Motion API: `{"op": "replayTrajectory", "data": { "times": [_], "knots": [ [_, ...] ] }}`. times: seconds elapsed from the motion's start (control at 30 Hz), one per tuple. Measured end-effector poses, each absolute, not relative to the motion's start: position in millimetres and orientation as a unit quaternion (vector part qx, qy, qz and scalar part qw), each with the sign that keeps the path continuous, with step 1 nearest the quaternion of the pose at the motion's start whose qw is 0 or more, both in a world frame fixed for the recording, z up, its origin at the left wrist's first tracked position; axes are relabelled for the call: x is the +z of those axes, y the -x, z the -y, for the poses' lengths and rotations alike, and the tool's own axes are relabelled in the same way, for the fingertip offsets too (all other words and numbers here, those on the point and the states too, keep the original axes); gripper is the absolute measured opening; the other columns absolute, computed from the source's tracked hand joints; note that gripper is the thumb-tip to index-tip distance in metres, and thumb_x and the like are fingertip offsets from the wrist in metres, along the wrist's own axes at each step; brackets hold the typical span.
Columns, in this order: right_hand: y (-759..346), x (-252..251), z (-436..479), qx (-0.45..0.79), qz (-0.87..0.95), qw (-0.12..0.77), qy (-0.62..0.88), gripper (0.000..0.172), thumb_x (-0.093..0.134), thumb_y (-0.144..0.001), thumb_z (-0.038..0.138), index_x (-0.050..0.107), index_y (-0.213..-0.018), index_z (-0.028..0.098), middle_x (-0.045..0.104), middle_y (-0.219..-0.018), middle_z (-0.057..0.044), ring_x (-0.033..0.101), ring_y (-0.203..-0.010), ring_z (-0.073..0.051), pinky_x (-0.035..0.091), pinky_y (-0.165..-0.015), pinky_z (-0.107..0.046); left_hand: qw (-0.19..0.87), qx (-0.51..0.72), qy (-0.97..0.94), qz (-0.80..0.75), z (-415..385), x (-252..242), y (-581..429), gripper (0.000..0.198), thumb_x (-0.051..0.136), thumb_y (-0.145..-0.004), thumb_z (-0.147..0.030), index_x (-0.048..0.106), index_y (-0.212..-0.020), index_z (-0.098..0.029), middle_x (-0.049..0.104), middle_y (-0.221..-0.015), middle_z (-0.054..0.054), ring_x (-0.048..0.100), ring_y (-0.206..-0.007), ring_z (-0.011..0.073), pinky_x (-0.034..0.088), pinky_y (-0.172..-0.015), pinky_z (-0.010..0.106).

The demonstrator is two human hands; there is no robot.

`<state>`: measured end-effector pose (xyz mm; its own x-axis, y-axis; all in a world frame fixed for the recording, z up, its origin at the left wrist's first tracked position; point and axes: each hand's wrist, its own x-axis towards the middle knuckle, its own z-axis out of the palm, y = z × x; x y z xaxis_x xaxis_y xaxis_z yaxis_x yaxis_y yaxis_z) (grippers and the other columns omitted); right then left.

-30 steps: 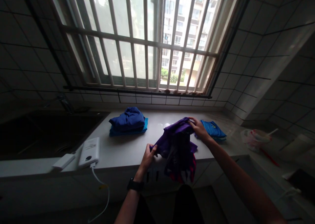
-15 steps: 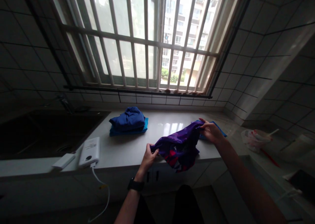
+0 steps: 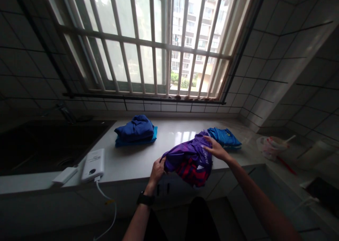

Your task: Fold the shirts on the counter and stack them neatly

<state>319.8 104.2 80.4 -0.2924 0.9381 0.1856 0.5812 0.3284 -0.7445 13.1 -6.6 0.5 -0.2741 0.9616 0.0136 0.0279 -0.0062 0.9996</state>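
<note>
A purple sports shirt [image 3: 182, 155] with red-and-black patches and white lettering lies partly on the counter, its lower part hanging over the front edge. My left hand [image 3: 158, 171], with a black watch on the wrist, is closed around its left end. At the shirt's upper right, my right hand [image 3: 216, 150] rests against the cloth with thumb and fingers apart. Just behind that hand lies a folded blue garment [image 3: 225, 137]. Farther left sits a pile of folded clothes, a dark blue garment [image 3: 136, 129] above a lighter blue garment [image 3: 122, 142].
On the left is a dark sink [image 3: 31, 145] with a faucet [image 3: 66, 113]. A white power bank [image 3: 93, 165] with a cable and a small white box [image 3: 65, 175] lie near the counter's front edge. A plastic bag [image 3: 271, 147] stands at right. A barred window is behind.
The shirt's right end has come down and its printed side now shows. My right hand has moved left and lower, loosening its pinch and uncovering the folded blue garment. My left hand keeps its hold.
</note>
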Motion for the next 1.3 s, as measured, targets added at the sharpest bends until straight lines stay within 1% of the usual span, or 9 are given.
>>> {"op": "replayTrajectory", "data": {
  "times": [0.1,0.2,0.4,0.57,0.8,0.93,1.0,1.13,1.3],
  "knots": [
    [-312.8,51.3,-84.1,0.209,0.803,0.156,0.536,0.071,0.075,-0.077,0.037,0.055,-0.142,0.018,0.06,-0.138,-0.018,0.057,-0.129,-0.033,0.044,-0.109,-0.046,0.429,0.547,-0.425,-0.58,7.1,0.3,-14.1,0.051,0.052,-0.079,-0.069,0.06,-0.074,-0.02,0.047,-0.042,-0.007,0.051,-0.033,0.0147,0.039,-0.035,0.025],
    [-304.2,36.6,-71.2,0.151,0.803,0.114,0.565,0.048,0.068,-0.083,0.028,0.066,-0.129,0.017,0.068,-0.121,-0.015,0.064,-0.115,-0.029,0.048,-0.1,-0.037,0.423,0.548,-0.426,-0.582,8.0,1.3,-14.5,0.052,0.051,-0.08,-0.069,0.063,-0.081,-0.018,0.05,-0.045,-0.007,0.052,-0.035,0.0149,0.041,-0.037,0.025],
    [-301.8,67.0,-63.7,0.291,0.789,0.317,0.438,0.021,0.054,-0.087,0.026,0.074,-0.087,0.02,0.072,-0.089,-0.006,0.065,-0.089,-0.023,0.049,-0.084,-0.033,0.347,0.594,-0.452,-0.567,6.4,3.5,-12.8,0.045,0.047,-0.087,-0.056,0.067,-0.101,-0.018,0.076,-0.103,0.008,0.07,-0.103,0.0245,0.055,-0.09,0.035],
    [-309.7,113.5,-47.9,0.576,0.591,0.472,0.31,0.025,0.072,-0.078,0.046,0.066,-0.084,0.022,0.061,-0.069,0.001,0.057,-0.065,-0.015,0.048,-0.064,-0.027,0.344,0.594,-0.461,-0.562,7.3,-6.8,-7.2,0.045,0.056,-0.086,-0.052,0.058,-0.115,-0.018,0.069,-0.112,0.01,0.066,-0.109,0.0262,0.05,-0.101,0.042],
    [-289.1,159.8,3.7,0.713,0.523,0.399,0.242,0.026,0.083,-0.076,0.037,0.07,-0.093,0.021,0.064,-0.078,0.001,0.057,-0.064,-0.01,0.045,-0.056,-0.019,0.157,0.509,-0.673,-0.512,26.0,25.7,-30.2,0.097,0.08,-0.067,-0.052,0.039,-0.149,-0.022,0.036,-0.157,0.019,0.032,-0.148,0.0373,0.032,-0.119,0.056],
    [-283.3,169.8,12.7,0.7,0.532,0.421,0.223,0.032,0.084,-0.077,0.043,0.073,-0.099,0.022,0.067,-0.085,-0.001,0.06,-0.07,-0.011,0.049,-0.064,-0.021,0.307,0.278,-0.816,-0.403,49.1,61.6,-54.0,0.048,0.069,-0.082,-0.047,0.065,-0.123,-0.021,0.069,-0.118,0.01,0.064,-0.105,0.0277,0.052,-0.094,0.04],
    [-289.1,170.9,6.9,0.662,0.554,0.445,0.24,0.035,0.082,-0.078,0.049,0.073,-0.099,0.023,0.066,-0.084,-0.001,0.06,-0.07,-0.013,0.049,-0.065,-0.023,0.41,0.189,-0.813,-0.367,61.3,71.8,-53.2,0.032,0.063,-0.088,-0.046,0.072,-0.102,-0.019,0.071,-0.091,0.004,0.061,-0.076,0.0187,0.052,-0.073,0.03],
    [-312.2,167.1,-12.3,0.497,0.659,0.453,0.336,0.041,0.067,-0.087,0.061,0.071,-0.093,0.021,0.064,-0.08,-0.002,0.057,-0.071,-0.016,0.047,-0.065,-0.028,0.497,0.162,-0.765,-0.377,77.2,83.9,-24.0,0.039,0.066,-0.084,-0.056,0.072,-0.089,-0.018,0.066,-0.077,-0.001,0.054,-0.067,0.0144,0.045,-0.06,0.024],
    [-327.5,157.1,-27.3,0.28,0.753,0.412,0.431,0.044,0.049,-0.094,0.062,0.065,-0.087,0.022,0.064,-0.081,-0.003,0.058,-0.076,-0.02,0.047,-0.072,-0.032,0.371,0.354,-0.694,-0.506,78.9,108.3,10.6,0.049,0.046,-0.094,-0.06,0.066,-0.079,-0.017,0.063,-0.071,0.001,0.053,-0.066,0.016,0.046,-0.06,0.026]
  ]
}}
